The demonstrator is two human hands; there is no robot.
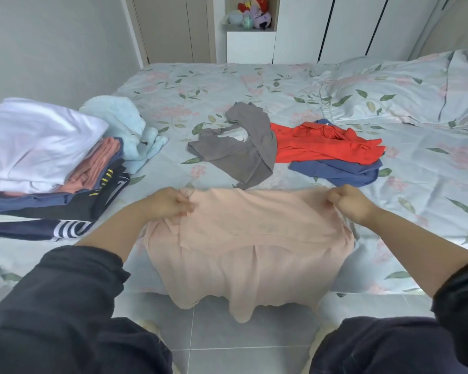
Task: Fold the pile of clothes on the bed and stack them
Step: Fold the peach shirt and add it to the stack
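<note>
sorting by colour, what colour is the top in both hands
The top is plain peach-pink; head view.

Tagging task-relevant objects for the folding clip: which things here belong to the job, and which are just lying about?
Job:
peach garment, gripped by left hand and right hand
grey garment, red garment, blue garment, light blue garment, all unfolded
folded stack

Lying about:
pillow
plush toys on the shelf
wardrobe doors

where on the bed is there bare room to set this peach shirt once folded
Free: floral bedcover behind the grey garment, up to the pillow; a strip between folded stack and grey garment. Crowded: red shirt over blue garment at right, peach shirt along the near edge.
</note>
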